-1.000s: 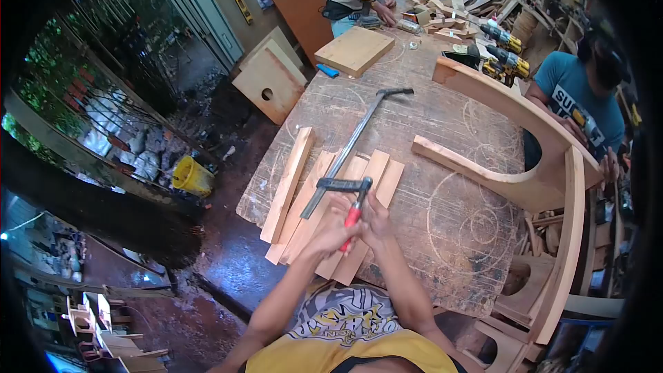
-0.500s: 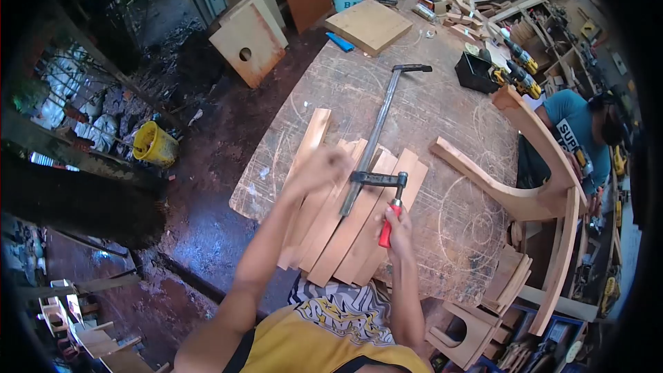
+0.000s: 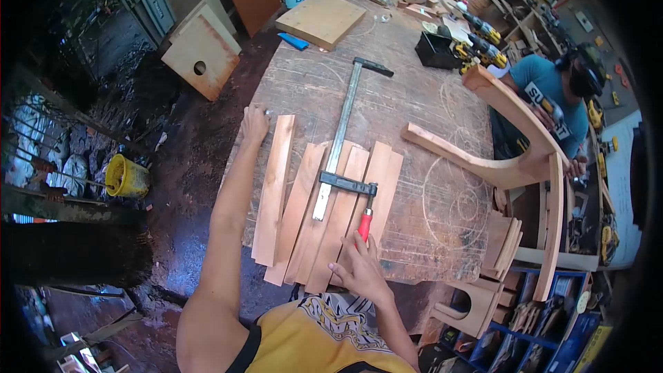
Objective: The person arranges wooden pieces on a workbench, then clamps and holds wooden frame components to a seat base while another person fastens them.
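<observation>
My left hand [image 3: 255, 124] reaches to the left edge of the worktable, its fingers drawn together beside a small whitish bit [image 3: 268, 112]; what they hold, if anything, is hidden. My right hand [image 3: 362, 273] has its fingers apart over the near ends of the boards, fingertips just by the red handle of a bar clamp [image 3: 340, 124]. The clamp lies lengthwise across several narrow wooden boards [image 3: 336, 242], its fixed jaw resting farther up the table. One separate-looking board [image 3: 275, 190] is at the left of the row.
A square wooden block [image 3: 321, 19] and a blue object [image 3: 293, 41] sit at the far end of the worktable [image 3: 442, 221]. A curved wooden frame [image 3: 511, 169] stands right, beside a person in a teal shirt [image 3: 542, 90]. Drills [image 3: 487, 48] lie near a black box [image 3: 436, 50].
My left hand has moved from above the boards out to the table's left edge. My right hand has let go of the red clamp handle and spread its fingers. The view has shifted right.
</observation>
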Demonstrator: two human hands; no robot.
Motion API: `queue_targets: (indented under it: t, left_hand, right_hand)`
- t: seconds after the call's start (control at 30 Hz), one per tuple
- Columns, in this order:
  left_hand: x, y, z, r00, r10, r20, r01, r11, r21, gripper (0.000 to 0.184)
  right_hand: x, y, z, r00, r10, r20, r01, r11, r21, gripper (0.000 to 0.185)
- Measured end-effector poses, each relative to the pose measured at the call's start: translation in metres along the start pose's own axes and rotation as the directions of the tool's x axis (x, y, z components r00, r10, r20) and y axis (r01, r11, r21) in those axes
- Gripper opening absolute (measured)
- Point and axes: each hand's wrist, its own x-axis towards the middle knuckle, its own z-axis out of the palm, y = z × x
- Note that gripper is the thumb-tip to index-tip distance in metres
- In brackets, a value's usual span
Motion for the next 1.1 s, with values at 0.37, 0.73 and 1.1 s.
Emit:
queue_targets:
  t: [0.37,0.73,1.1]
  left_hand:
    - [0.008,0.000,-0.013,0.893,-0.351,0.283,0.408,0.365,-0.837,0.017]
    - [-0.082,0.102,-0.149,0.993,-0.106,0.046,0.105,0.662,-0.742,0.024]
    - [-0.142,0.158,-0.095,0.988,0.125,0.095,0.003,0.590,-0.808,0.007]
  right_hand:
    - [-0.005,0.020,-0.005,0.997,-0.068,-0.027,0.072,0.979,0.189,0.057]
    - [0.020,0.089,-0.060,0.966,-0.237,0.104,0.187,0.917,0.352,0.055]
    - [-0.003,0.140,-0.175,0.920,-0.070,-0.385,0.162,0.963,0.213,0.054]
